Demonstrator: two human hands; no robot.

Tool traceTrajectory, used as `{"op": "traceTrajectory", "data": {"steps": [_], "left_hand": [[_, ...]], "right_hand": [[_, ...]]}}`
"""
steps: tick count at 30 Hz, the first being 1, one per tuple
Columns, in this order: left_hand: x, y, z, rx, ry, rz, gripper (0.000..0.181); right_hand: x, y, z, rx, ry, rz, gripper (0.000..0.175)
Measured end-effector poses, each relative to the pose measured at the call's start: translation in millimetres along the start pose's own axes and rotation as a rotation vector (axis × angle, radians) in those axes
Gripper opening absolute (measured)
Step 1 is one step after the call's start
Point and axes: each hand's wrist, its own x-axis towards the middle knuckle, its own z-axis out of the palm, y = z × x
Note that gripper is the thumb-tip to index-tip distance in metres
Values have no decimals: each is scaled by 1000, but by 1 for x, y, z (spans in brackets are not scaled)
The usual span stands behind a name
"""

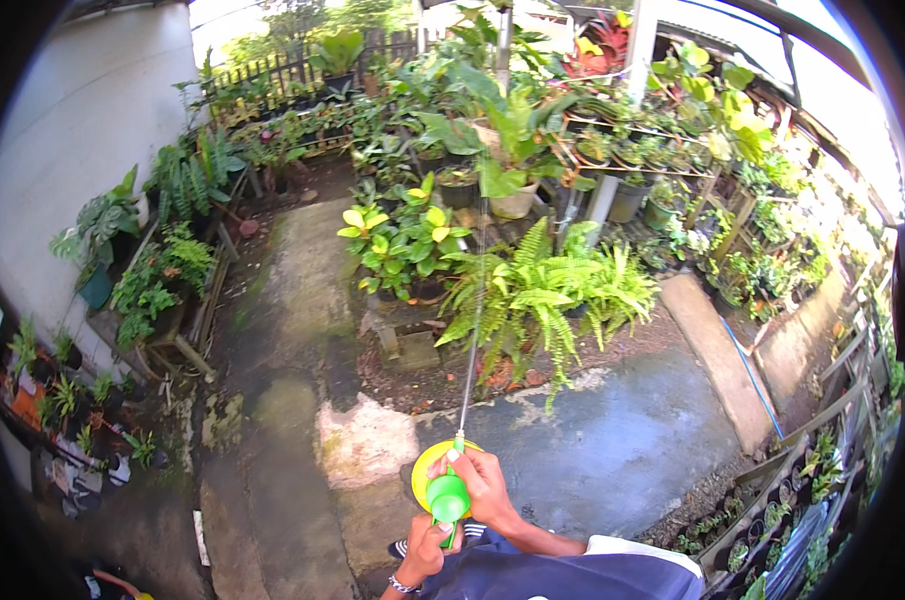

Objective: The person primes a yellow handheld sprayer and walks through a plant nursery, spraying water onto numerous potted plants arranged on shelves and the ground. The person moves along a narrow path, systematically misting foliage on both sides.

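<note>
A green and yellow plastic pump sprayer stands upright before me, its yellow tank below the green pump top. My right hand is closed around the green nozzle part. Lower down, my left hand, with a bracelet at the wrist, grips the green handle. From the brass-coloured nozzle tip a thin jet of water runs away from me, past the left side of a bright green potted fern and up towards the large-leaved plants. A leafy potted plant with yellow-green top leaves stands left of the jet.
Wooden plant benches line the white wall at left. Tiered racks hold many pots at the back. A blue hose lies by a concrete slab at right. Small pots fill a rack at lower right. Part of another person's arm shows at lower left.
</note>
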Motion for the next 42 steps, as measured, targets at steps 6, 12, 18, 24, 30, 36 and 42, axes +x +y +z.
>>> {"op": "traceTrajectory", "data": {"steps": [6, 12, 18, 24, 30, 36, 42], "left_hand": [[26, 1, 35, -124, -132, 4, 40], [49, 10, 47, -186, -250, -15, 40], [67, 21, 36, -194, -336, -17, 41], [76, 27, 14, -227, -378, -6, 42], [73, 36, 1, -231, -323, -2, 42], [71, 31, -15, -242, -334, -4, 42], [70, 33, -7, -183, -389, -24, 42]], "right_hand": [[-1, -29, -39, -116, 120, -52, 36], [1, -54, -51, -145, 203, -79, 34], [12, -58, -44, -172, 292, -86, 36], [26, -66, -22, -238, 332, -137, 38], [37, -52, -5, -145, 313, -92, 38], [40, -39, 2, -171, 326, -111, 39], [29, -38, -8, -132, 352, -101, 38]]}}
